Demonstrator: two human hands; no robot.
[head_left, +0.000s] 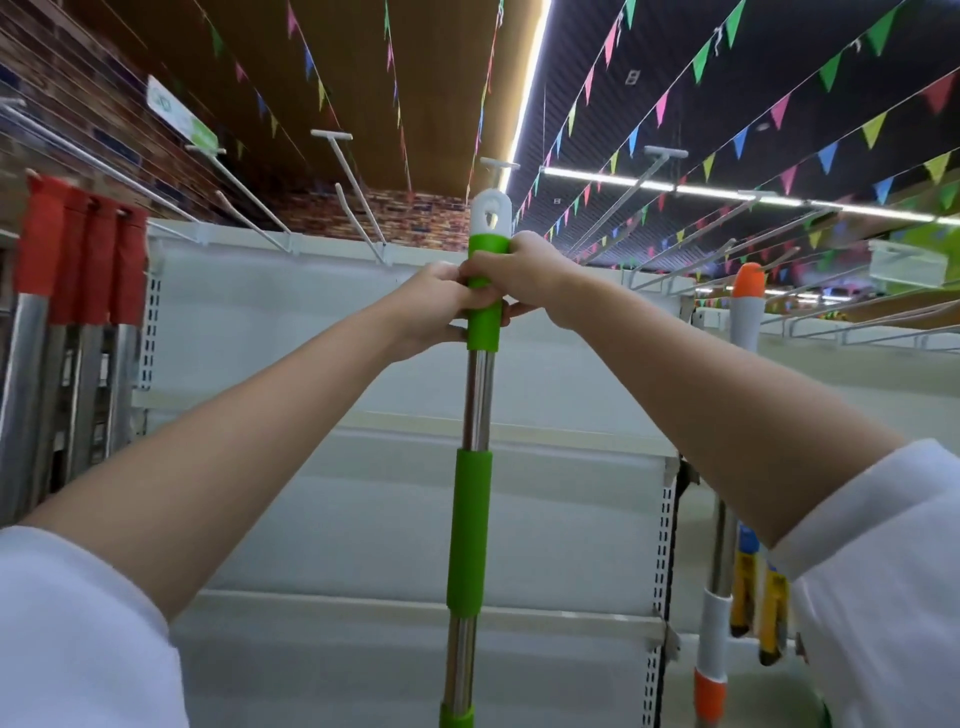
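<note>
The pole (480, 395) stood upright in the middle of the scene, just in front of the white shelving (545, 499). Both hands met on its top green sleeve (484, 325). The left hand (434, 306) curled its fingers round the sleeve from the left. The right hand (524, 275) wrapped it from the right, a little higher, with the 2 hands touching. Holding it so high probably steadied the white cap (490, 210) and left its hanging hole free, aimed at the hook (500, 165) just above. The cap looked not yet threaded on.

The right hand's fingertips lay behind the sleeve, so how tightly they pressed could not be told. The pole's lower end ran off the near edge, hiding whatever head it carried. The red-capped poles (78, 249) at far left and the orange-tipped pole (747, 306) at right were likewise cut off below.
</note>
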